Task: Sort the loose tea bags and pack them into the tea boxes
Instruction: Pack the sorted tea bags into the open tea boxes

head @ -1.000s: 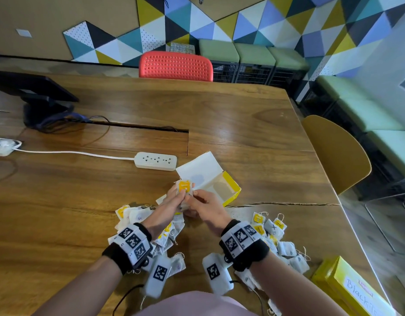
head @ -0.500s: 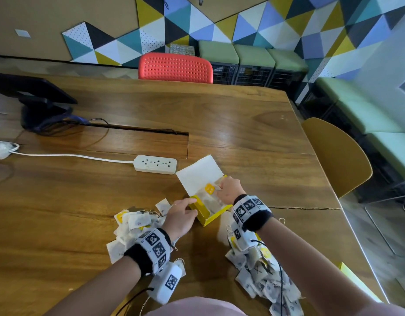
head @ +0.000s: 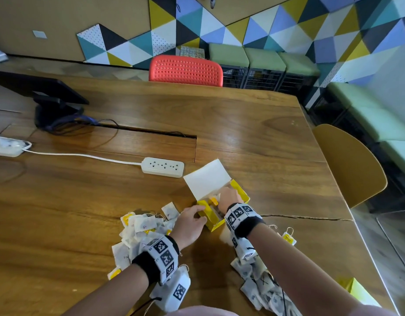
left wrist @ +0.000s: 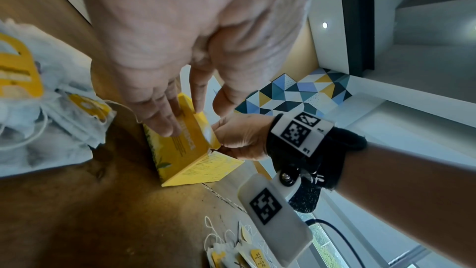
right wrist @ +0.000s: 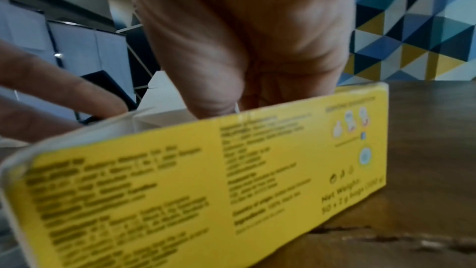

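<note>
Head view: wooden table (head: pixel 242 124) in front of a wall of coloured triangles, with a red chair (head: pixel 185 70) at its far side. White power strip (head: pixel 162 167) lies behind the open yellow tea box (head: pixel 240 192), whose white lid flap stands up. Left hand (head: pixel 189 224) holds the box's near left end, fingers on its wall. Right hand (head: pixel 228 198) reaches down into the box from the near side; fingertips hidden inside. One pile of loose tea bags (head: pixel 140 229) lies just left of the left hand, a second pile (head: pixel 260 286) under the right forearm.

Left wrist view: left hand (left wrist: pixel 180 38) has its fingers (left wrist: pixel 165 117) laid fairly straight against the yellow end panel, thumb over the top edge. Right hand (left wrist: pixel 242 136) is at the box rim.

Right wrist view: right hand (right wrist: pixel 244 48) dips behind the printed yellow side wall (right wrist: pixel 206 180); fingers are out of sight, so I cannot tell whether they hold anything.
</note>
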